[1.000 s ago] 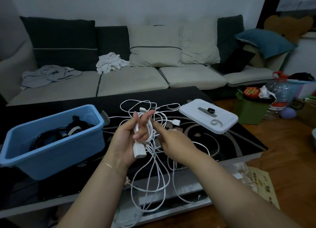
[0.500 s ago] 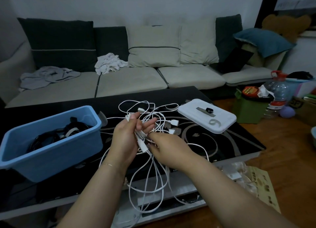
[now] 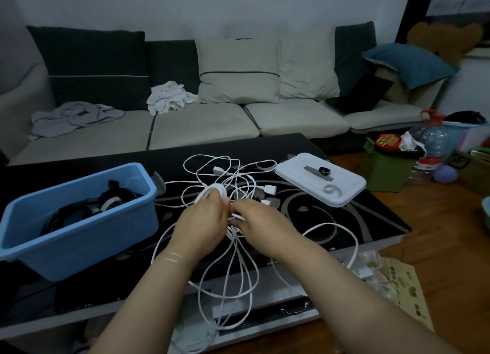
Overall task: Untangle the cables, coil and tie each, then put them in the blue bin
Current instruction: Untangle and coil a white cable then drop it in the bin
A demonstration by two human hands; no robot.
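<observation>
The white cables (image 3: 233, 184) lie in one loose tangle on the dark bench (image 3: 371, 221), just right of the blue bin (image 3: 79, 221), with long loops drooping over the bench's near edge toward the floor. The left hand (image 3: 204, 221) holds a small coil of several turns, its fingers curled round the bundle. The right hand (image 3: 261, 221), touching or almost touching the left, pinches a strand beside that coil; its fingertips are partly hidden, so how firm the pinch is cannot be told.

The main risk, as I judge it, is that the coil is being wound while the cable is not yet free of the rest. A loose plug (image 3: 269, 188) and another plug (image 3: 218, 170) lie beyond the hands among crossing strands; pulling more length into the coil could drag one of them through a loop and tighten a knot. The hanging loops could also catch on the bench's edge and jerk the coil open. If the left fingers loosen before a tie goes on, the turns would likely spring apart.

The bin already holds dark coiled cables (image 3: 87, 207). Right of the tangle, well away from the bin, sits a white lid (image 3: 344, 192) carrying a curled strap (image 3: 332, 189), probably a tie, a stretch away from both busy hands.
</observation>
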